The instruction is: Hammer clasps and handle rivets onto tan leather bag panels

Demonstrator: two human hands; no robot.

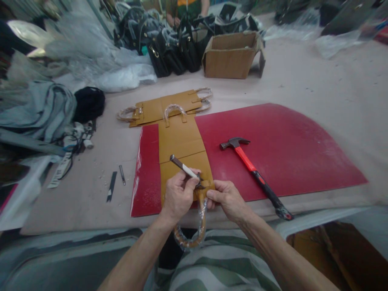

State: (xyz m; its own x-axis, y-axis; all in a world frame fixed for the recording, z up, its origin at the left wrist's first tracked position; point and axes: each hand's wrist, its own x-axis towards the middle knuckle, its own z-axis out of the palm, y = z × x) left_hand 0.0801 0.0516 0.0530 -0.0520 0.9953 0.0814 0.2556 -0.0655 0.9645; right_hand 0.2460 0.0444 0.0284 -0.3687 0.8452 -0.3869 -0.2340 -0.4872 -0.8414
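Your tan panel lies over the red mat on the bench, long axis running away from you, far end leaning slightly left. Its near handle loops toward you, plastic-wrapped; a dark line crosses its flat face. Your left hand has its fingers closed around a slim tool; your right hand pinches the panel's near right edge.

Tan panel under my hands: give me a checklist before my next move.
- Left hand gripping the pen-like tool: ok.
- Right hand at the edge of the tan panel: ok.
- Hammer apart from the panel: ok.
- Tool's working end placed correctly: cannot tell, hidden at the fingers.
- Near handle wholly over the table: not ok, it hangs past the edge.
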